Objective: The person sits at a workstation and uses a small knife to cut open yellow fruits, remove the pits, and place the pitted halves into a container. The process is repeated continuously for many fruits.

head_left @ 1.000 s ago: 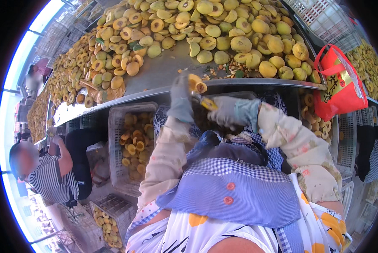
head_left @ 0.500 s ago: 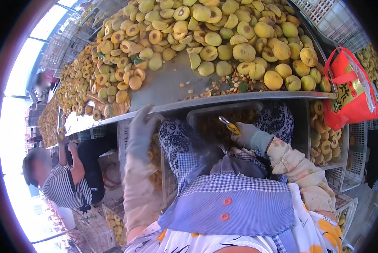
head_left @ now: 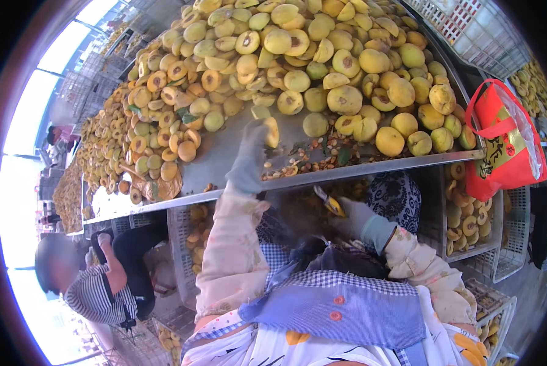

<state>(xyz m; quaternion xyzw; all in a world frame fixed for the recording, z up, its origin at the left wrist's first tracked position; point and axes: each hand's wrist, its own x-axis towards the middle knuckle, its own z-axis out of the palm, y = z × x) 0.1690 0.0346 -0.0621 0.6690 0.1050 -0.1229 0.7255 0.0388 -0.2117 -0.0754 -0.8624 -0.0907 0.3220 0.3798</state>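
My gloved left hand (head_left: 248, 161) reaches over the front edge of the metal table, its fingers blurred. At its fingertips a yellow peach half (head_left: 272, 132) stands tilted on edge, and the fingers appear closed on it. Low over my lap, my gloved right hand (head_left: 354, 218) grips a small hand tool (head_left: 329, 202) with a yellow handle and a bare metal tip pointing up and left. Which tool it is cannot be made out. A large heap of peaches (head_left: 346, 67), many of them halved, covers the back of the table.
The table's metal rim (head_left: 371, 168) runs in front of me. Pits and scraps (head_left: 313, 155) lie behind it. At right hangs a red bag (head_left: 506, 143) above a crate of peach halves (head_left: 465, 213). Another crate (head_left: 182, 244) stands left of my legs. A person in stripes (head_left: 96, 280) sits further left.
My left hand has moved from beside the table's front edge up and right onto the tabletop, to a peach half. The right hand still holds the tool, slightly lower. The view has shifted a little.
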